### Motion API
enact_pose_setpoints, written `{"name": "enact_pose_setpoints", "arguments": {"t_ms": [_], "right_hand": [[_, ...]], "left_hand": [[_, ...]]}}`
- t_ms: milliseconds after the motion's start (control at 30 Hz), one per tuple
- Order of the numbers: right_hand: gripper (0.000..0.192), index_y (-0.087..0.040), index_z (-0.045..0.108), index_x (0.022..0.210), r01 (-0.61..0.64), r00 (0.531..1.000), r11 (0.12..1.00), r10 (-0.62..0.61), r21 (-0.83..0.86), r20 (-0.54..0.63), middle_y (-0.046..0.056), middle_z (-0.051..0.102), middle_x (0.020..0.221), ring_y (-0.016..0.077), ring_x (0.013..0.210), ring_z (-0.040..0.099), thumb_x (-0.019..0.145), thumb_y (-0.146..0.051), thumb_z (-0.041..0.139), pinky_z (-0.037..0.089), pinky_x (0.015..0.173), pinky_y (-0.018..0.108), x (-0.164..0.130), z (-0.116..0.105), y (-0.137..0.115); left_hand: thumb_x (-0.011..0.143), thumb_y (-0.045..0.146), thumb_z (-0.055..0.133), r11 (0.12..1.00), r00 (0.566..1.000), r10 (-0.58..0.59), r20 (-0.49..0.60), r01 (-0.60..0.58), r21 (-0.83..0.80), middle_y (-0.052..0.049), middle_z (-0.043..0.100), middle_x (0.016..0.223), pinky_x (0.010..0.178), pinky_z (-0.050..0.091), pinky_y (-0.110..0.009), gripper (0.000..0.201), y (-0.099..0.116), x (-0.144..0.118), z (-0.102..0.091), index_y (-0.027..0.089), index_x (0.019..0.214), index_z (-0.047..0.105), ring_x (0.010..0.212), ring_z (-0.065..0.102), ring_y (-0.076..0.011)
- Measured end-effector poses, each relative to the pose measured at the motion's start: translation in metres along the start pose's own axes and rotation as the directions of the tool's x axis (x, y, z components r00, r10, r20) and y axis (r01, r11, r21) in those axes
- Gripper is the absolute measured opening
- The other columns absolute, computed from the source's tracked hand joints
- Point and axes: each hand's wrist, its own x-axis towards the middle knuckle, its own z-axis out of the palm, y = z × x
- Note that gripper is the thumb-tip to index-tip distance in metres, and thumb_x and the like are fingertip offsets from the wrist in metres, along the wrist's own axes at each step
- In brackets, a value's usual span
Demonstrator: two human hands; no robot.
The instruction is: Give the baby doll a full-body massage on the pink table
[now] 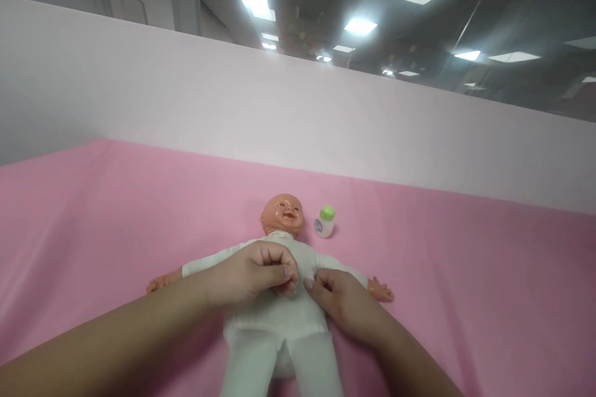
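Note:
A baby doll [305, 254] in white clothes lies on its back, its head toward the far side and its arms spread out. My left hand [270, 270] is closed over the doll's chest, thumb pressed against the curled fingers; whatever they hold, if anything, is hidden. On the other side of the chest, my right hand [342, 301] is closed too, with thumb and fingers curled at the white cloth. Whether it pinches the cloth I cannot tell. Beside the doll's head stands a small clear jar [325, 226] with a green lid and a printed label.
Pink cloth [465, 279] covers the surface under the doll, with soft creases. A low white wall [298, 118] runs along the far side and turns at the left. Beyond it are a pale door and lit ceiling panels.

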Motion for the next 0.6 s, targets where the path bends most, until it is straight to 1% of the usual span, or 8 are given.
{"name": "enact_pose_setpoints", "arguments": {"t_ms": [367, 600], "right_hand": [[0.046, -0.022, 0.039, 0.068, -0.015, 1.000, 1.000, 0.015, 0.007, -0.012, -0.005, 0.043, 0.063, 0.0129, 0.061, 0.040, 0.096, -0.056, 0.053, 0.029, 0.056, 0.026, 0.001, 0.000, 0.001], [0.046, -0.022, 0.039, 0.069, 0.001, 1.000, 1.000, -0.001, 0.010, -0.006, -0.006, 0.040, 0.064, 0.0126, 0.061, 0.038, 0.096, -0.058, 0.051, 0.028, 0.056, 0.026, 0.001, 0.003, 0.005]], "left_hand": [[0.089, 0.051, 0.072, 1.000, 0.998, -0.015, -0.065, 0.013, -0.026, -0.006, 0.070, 0.080, 0.070, 0.047, -0.028, 0.037, -0.010, 0.003, -0.001, 0.015, 0.086, 0.070, 0.074, 0.061, -0.0155], [0.088, 0.050, 0.073, 0.998, 0.997, -0.032, -0.063, 0.029, -0.053, -0.006, 0.070, 0.081, 0.070, 0.046, -0.027, 0.036, -0.016, 0.004, -0.003, 0.014, 0.089, 0.072, 0.074, 0.061, -0.0152]]}}
